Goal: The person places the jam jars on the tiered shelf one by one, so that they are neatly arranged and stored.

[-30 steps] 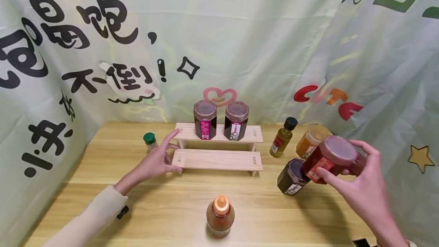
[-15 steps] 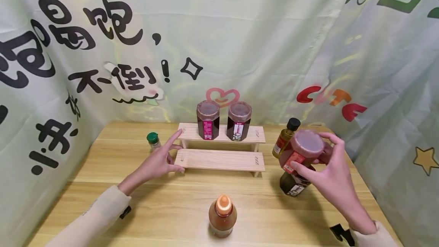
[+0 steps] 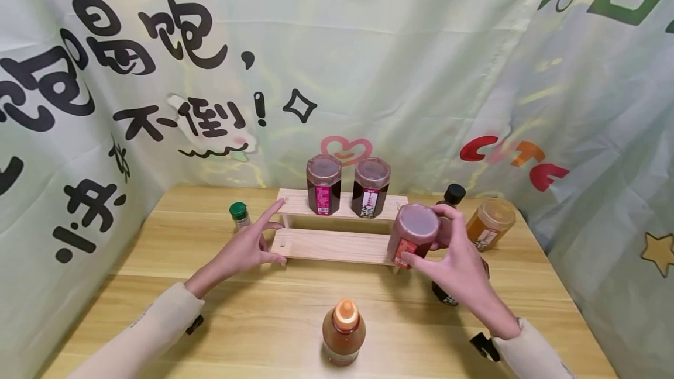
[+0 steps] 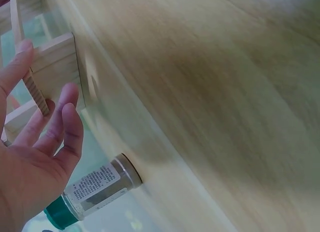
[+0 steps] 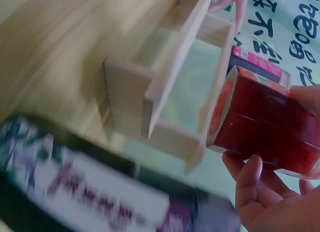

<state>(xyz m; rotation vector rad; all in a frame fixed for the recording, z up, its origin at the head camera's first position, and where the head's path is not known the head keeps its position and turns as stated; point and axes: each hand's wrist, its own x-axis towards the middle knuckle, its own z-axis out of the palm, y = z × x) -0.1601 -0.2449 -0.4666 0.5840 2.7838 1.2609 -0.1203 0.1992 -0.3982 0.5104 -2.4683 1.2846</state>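
My right hand [image 3: 455, 256] grips a faceted jar of dark red contents [image 3: 411, 233], its thumb on the red label and its fingers round the far side. The jar is tilted and overlaps the right end of the lower shelf in the head view. In the right wrist view the red jar [image 5: 270, 122] is beside the rack's end. At the other end, my left hand [image 3: 247, 247] holds the two-step wooden rack [image 3: 332, 244], index finger at the upper step, thumb at the lower. Two dark jars [image 3: 323, 186] with pink-and-white labels stand on the upper step.
Behind my right hand stand an amber jar [image 3: 491, 224], a black-capped bottle [image 3: 453, 195] and a partly hidden dark jar [image 3: 444, 294]. A green-capped shaker [image 3: 239, 214] is near my left hand. An orange-topped sauce bottle [image 3: 344, 332] stands in front.
My right hand has carried the red jar leftward from over the jars and bottle on the right to the rack's right end. My left hand stays at the rack.
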